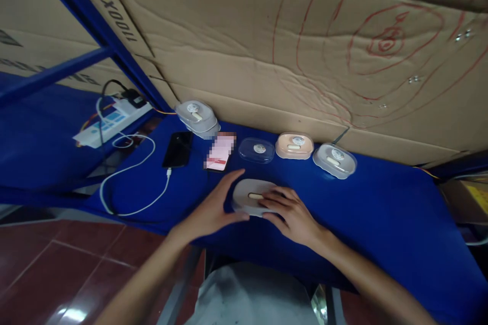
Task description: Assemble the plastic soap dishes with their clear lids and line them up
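Note:
A grey oval plastic case (244, 188) lies on the blue table in front of me, with a cream pill-shaped piece (254, 196) in the middle of its top. My left hand (213, 210) curves around the left end of the case, thumb and forefinger wide apart. The fingers of my right hand (292, 213) are bent over the right part of the case, their tips at the cream piece and the thumb by the near edge. Part of the case is hidden under the right fingers. Just beyond it sits a clear oval lid (249, 151) with a round sticker.
Along the cardboard wall (229, 61) stand a peach case (284, 148), a grey case (324, 160) and stacked grey cases (196, 119), all with clear covers. A lit phone (221, 152) and a dark phone (178, 148) on a white cable (154, 144) lie left, near a power strip (97, 132).

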The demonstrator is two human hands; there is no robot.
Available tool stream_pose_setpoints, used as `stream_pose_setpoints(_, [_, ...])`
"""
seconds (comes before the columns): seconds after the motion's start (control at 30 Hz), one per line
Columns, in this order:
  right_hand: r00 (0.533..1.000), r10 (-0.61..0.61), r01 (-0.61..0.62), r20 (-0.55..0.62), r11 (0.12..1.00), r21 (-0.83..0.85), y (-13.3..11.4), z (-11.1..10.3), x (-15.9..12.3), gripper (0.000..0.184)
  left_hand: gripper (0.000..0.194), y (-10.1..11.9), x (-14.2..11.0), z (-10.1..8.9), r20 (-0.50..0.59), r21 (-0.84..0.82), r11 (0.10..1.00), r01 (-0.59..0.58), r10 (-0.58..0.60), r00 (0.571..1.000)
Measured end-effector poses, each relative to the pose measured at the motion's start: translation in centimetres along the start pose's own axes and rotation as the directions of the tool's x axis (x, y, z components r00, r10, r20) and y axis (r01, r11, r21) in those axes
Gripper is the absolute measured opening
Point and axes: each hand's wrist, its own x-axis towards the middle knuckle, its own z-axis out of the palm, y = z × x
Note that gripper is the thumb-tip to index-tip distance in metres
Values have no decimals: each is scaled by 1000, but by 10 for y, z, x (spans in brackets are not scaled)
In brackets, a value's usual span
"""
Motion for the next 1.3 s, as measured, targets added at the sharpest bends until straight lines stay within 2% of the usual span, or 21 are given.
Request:
stream_pose_setpoints(0.07, [1000,-27,26,16,999,45,-4,-1,6,27,104,-2,-26,19,-75,-31,997,69,-71,995])
stream_pose_setpoints(0.13, [999,-47,45,14,994,97,-7,0,11,23,103,-4,-40,32,-131,-78,989,129,-138,982])
stream_pose_setpoints(0.27, [998,-28,37,-55,985,166,-8,3,18,21,121,-6,-48,38,-82,-202,959,198,-218,972])
stream_pose_setpoints(0.33, [995,-38,52,-93,988,144,-7,5,21,22,121,-6,-53,37,-98,-178,962,206,-225,969])
stream_pose_setpoints(0.47, [988,-69,70,-140,998,4,5,10,30,23,121,-10,-66,41,-197,-17,980,200,-200,960])
stream_pose_setpoints(0.53, [986,-70,58,-149,994,-88,16,12,38,24,104,-10,-72,44,-170,103,978,181,-162,972])
stream_pose_setpoints(0.63, [989,-89,63,-118,977,-205,35,18,50,26,54,-9,-81,45,-89,316,945,85,-59,994])
stream_pose_setpoints(0.7, [993,-97,77,-71,966,-246,45,22,56,27,29,-7,-86,45,-92,401,914,53,-17,996])
stream_pose_setpoints(0.77, [996,-85,74,-27,959,-273,49,24,59,28,17,-6,-93,42,-136,443,891,95,-38,990])
stream_pose_setpoints(0.87, [998,-56,59,19,946,-320,44,22,58,32,12,-5,-103,37,-164,444,878,176,-114,980])
stream_pose_setpoints(0.93, [997,-63,72,40,941,-331,31,18,53,39,12,-5,-106,34,-192,380,901,209,-144,971])
stream_pose_setpoints(1.0, [991,-108,126,78,953,-275,12,14,47,50,20,-5,-105,33,-282,240,944,228,-157,947])
stream_pose_setpoints(1.1, [961,-218,237,172,966,-99,-17,17,37,68,44,-1,-97,38,-462,-146,977,157,-208,862])
stream_pose_setpoints(1.17, [942,-268,278,200,960,-21,-32,26,31,63,66,6,-89,44,-482,-459,888,41,-287,828])
stream_pose_setpoints(1.23, [946,-271,276,178,961,-2,-42,36,29,47,91,13,-82,52,-412,-708,705,-38,-368,834])
stream_pose_setpoints(1.3, [955,-264,266,136,964,-1,-47,47,29,48,97,20,-77,61,-325,-853,518,-67,-426,844])
